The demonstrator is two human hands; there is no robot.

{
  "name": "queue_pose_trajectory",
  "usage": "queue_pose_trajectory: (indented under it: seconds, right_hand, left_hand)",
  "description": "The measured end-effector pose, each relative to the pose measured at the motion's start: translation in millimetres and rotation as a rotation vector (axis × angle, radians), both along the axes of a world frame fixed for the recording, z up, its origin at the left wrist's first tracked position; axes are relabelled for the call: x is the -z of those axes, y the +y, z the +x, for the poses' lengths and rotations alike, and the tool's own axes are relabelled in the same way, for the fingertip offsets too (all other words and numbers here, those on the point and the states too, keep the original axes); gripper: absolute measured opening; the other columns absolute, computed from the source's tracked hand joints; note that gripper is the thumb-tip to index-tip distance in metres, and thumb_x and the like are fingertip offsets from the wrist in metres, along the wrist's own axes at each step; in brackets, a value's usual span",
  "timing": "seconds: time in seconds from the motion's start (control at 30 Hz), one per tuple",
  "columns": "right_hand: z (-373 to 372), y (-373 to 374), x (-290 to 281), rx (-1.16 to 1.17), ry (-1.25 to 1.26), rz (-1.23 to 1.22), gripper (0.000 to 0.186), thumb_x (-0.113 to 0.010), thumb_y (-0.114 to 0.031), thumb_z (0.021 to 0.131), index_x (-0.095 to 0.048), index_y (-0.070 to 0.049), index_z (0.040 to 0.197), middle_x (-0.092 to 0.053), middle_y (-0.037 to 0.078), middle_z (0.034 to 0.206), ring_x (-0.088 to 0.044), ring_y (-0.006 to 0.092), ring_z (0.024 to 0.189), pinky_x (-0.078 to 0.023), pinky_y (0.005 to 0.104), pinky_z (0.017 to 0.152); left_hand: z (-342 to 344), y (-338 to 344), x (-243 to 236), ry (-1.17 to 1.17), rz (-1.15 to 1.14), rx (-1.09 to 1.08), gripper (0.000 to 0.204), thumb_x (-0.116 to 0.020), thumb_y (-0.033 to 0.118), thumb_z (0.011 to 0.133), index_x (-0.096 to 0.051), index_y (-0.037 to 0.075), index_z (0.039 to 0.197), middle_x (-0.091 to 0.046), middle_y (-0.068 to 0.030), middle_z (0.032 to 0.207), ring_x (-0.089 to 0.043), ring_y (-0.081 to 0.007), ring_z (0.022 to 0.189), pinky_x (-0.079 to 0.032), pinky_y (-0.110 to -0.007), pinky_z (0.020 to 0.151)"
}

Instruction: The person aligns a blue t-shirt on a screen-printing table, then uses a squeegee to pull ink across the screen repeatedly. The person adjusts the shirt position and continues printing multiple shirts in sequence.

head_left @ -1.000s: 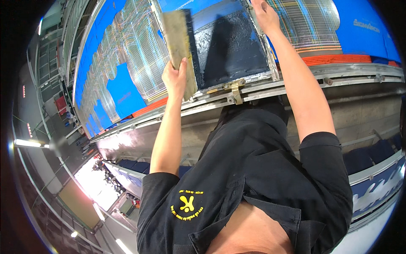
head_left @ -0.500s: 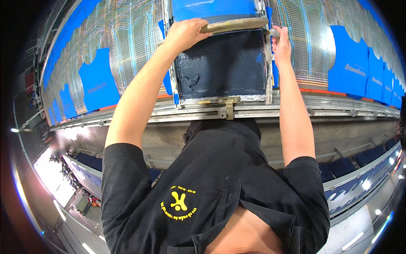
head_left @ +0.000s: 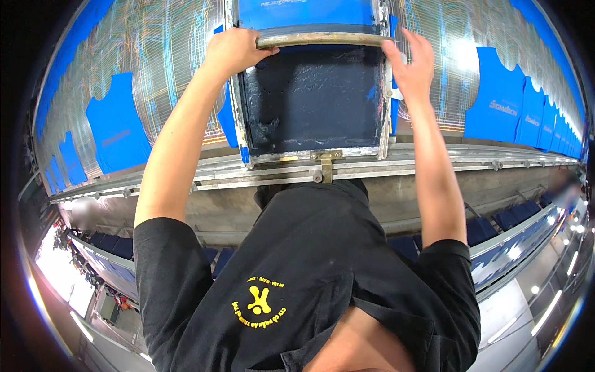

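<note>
A long squeegee (head_left: 325,40) with a worn, pale handle lies across a printing screen frame (head_left: 383,121). My left hand (head_left: 234,51) is closed round its left end, thumb on the near side. At the other end my right hand (head_left: 414,68) has its fingers spread, the thumb at or just touching the squeegee's tip. Dark ink or coating (head_left: 313,102) covers the near part of the screen. Beyond the squeegee shows a blue area (head_left: 304,15) with a faint pale print. The squeegee's lower edge is mostly hidden.
Blue cut fabric pieces (head_left: 118,124) lie along the long, shiny table on the left, and more blue pieces (head_left: 496,102) on the right. A metal rail (head_left: 260,178) runs along the near edge, with a bracket (head_left: 326,166) joining the frame. Another table (head_left: 514,251) stands behind me.
My right hand has uncurled from a small pale part by the frame's right side, its fingers now spread, thumb toward the squeegee's end. The left hand keeps its grip. The view has shifted slightly.
</note>
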State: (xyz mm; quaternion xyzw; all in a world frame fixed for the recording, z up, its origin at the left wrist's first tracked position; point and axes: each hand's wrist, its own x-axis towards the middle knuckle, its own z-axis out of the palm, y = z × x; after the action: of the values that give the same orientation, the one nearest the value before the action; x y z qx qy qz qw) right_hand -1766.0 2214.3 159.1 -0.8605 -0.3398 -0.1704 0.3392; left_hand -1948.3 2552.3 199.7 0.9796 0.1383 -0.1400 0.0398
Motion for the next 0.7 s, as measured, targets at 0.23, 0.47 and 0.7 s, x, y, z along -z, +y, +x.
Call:
queue_pose_trajectory:
  seconds: [0.23,0.47,0.7]
  right_hand:
    - [4,58,-10,-0.374,0.042,-0.679,0.051,-0.087,-0.056,0.079,-0.081,-0.008,0.095,-0.077,0.006,0.095,-0.074,0.0265,0.099,-0.054,0.0432,0.092]
    - [-42,28,4,-0.28,0.031,-0.577,0.035,-0.094,-0.036,0.07,-0.082,-0.014,0.095,-0.073,0.002,0.09,-0.072,0.0245,0.094,-0.054,0.0416,0.085]
    - [-136,-59,0,-0.36,0.155,-0.616,0.041,-0.095,-0.024,0.063,-0.078,-0.013,0.099,-0.07,0.002,0.093,-0.069,0.0246,0.095,-0.053,0.0406,0.086]
  left_hand:
    - [-16,-13,16,-0.174,0.03,-0.042,0.064,-0.075,0.075,0.084,-0.082,0.012,0.087,-0.077,-0.0106,0.08,-0.077,-0.0341,0.079,-0.062,-0.047,0.072]
    - [-61,-48,31,-0.362,-0.016,-0.071,0.056,-0.087,0.065,0.075,-0.08,0.011,0.087,-0.076,-0.0113,0.08,-0.077,-0.0331,0.078,-0.062,-0.045,0.068]
    - [-167,-137,29,-0.243,-0.139,-0.175,0.043,-0.095,0.038,0.066,-0.081,0.012,0.098,-0.077,-0.0079,0.097,-0.076,-0.0294,0.091,-0.062,-0.043,0.077]
